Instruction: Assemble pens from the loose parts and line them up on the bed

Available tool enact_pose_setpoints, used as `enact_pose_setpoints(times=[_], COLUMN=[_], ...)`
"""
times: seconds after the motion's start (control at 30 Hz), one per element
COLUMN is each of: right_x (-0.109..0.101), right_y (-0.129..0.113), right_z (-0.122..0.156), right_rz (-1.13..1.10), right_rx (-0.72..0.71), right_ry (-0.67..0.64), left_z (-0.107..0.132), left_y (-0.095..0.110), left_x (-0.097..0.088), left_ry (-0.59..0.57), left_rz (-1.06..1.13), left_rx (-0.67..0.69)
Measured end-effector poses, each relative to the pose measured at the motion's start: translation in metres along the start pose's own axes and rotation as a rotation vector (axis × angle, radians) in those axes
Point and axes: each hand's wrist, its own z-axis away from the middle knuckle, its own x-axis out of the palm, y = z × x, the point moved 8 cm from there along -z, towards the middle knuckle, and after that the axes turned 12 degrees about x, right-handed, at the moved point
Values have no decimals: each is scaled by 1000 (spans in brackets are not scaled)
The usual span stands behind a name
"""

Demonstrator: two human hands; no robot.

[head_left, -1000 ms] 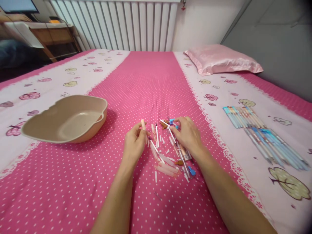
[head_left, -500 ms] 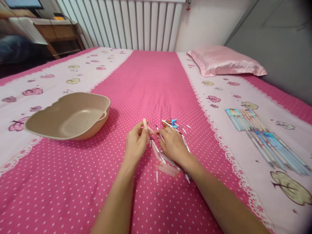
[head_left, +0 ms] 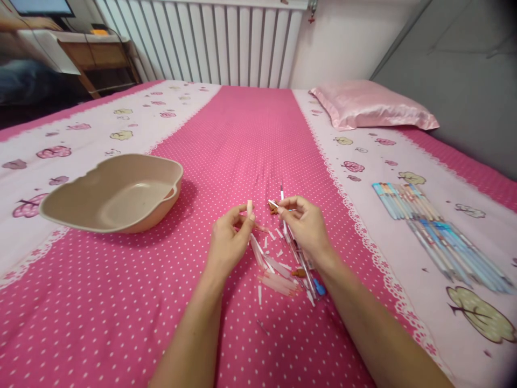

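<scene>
My left hand (head_left: 229, 240) is closed, pinching a pale pink pen barrel (head_left: 249, 207) between thumb and fingers. Across from it, my right hand (head_left: 309, 229) pinches a thin pen refill (head_left: 273, 203) with a white tip. Below and between the hands lie loose pen parts: pinkish clear barrels (head_left: 278, 283), small white pieces (head_left: 259, 295), and refills beside the right wrist. A blue figure-shaped topper (head_left: 319, 287) and a brown one (head_left: 299, 273) lie among them. Another brown topper (head_left: 273, 208) is partly hidden by the right hand's refill.
A beige plastic basin (head_left: 81, 215) stands on the bed at left. Two rows of pens (head_left: 404, 202) lie at right. A pink pillow (head_left: 371, 105) is at the back right, with a radiator (head_left: 202, 43) behind the bed. Another person's arm shows at a desk, far left.
My right hand has lifted off the pile, moved right, and now pinches a refill. The blue topper and several refills now lie nearer the right wrist. My left hand has shifted slightly right.
</scene>
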Motion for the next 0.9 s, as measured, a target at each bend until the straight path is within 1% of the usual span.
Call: enact_pose_setpoints(times=[0.1, 0.2, 0.3, 0.4, 0.47, 0.6, 0.67, 0.8, 0.83, 0.9], right_x=[-13, -25, -32, -38, -39, -36, -39, -49, -50, -50], right_y=[5, 8, 10, 9, 8, 7, 8, 5, 5, 8], right_z=[-6, -11, -15, -17, -18, -19, -20, -21, -21, -20], right_rz=[-136, -201, -223, -195, -127, 94, 235, 562, 641, 764], right_rx=[33, 64, 115, 146, 163, 186, 194, 168, 169, 180], right_ry=[73, 140, 153, 149, 103, -58, -65, -6, -12, -75], left_z=[1, 2, 4, 5, 6, 6, 6, 6, 6, 7], left_y=[-3, -7, -10, -12, -13, -11, -10, -7, -6, -6], left_x=[-5, -15, -21, -22, -21, -20, -21, -24, -24, -25], left_ry=[9, 29, 18, -13, -47, -71, -68, -45, -41, -34], left_rz=[-131, -343, -518, -630, -674, -702, -725, -785, -799, -820], left_rx=[-34, -103, -174, -218, -239, -260, -267, -265, -263, -259])
